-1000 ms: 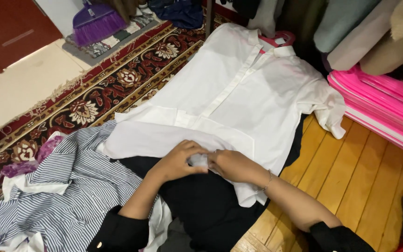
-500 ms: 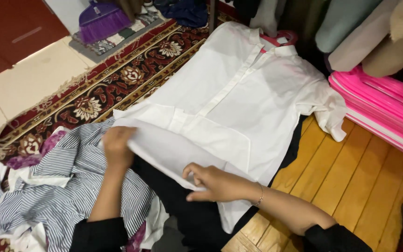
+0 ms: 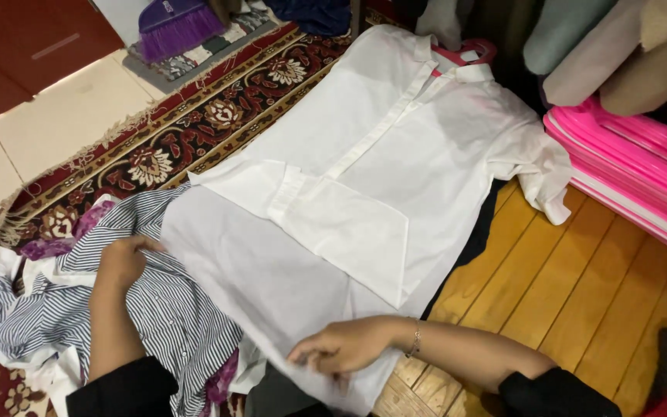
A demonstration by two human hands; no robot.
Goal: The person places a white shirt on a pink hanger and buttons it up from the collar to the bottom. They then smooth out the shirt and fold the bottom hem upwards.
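A white shirt [image 3: 380, 193] lies spread flat in front of me, collar far and hem near, partly on the patterned rug [image 3: 194, 131] and partly on the wooden floor [image 3: 580, 286]. Its collar still sits on a pink hanger [image 3: 472, 52]. One sleeve is folded across the front; the other lies crumpled at the right, near a stack of pink cases [image 3: 634, 177].

My left hand [image 3: 123, 261] is at the shirt's near-left hem corner, fingers curled around the edge of the cloth where it lies over a striped shirt [image 3: 117, 309]. I seem to have the hem pinched, though the fingertips are tucked under and I cannot tell how firmly.

My right hand [image 3: 341, 347] rests on the near edge of the white shirt, to the right of the left one, fingers bent down and closed on the hem. A thin bracelet [image 3: 415, 340] sits at that wrist. The cloth between my two hands is stretched out fairly smooth.

A dark garment [image 3: 476, 239] shows from under the white shirt's right side. A bit of purple cloth [image 3: 48, 249] lies left of the striped shirt. A purple broom [image 3: 175, 23] lies far left on a small mat, beside pale floor tiles [image 3: 63, 108]. Folded fabrics [image 3: 604, 54] are stacked at the far right.
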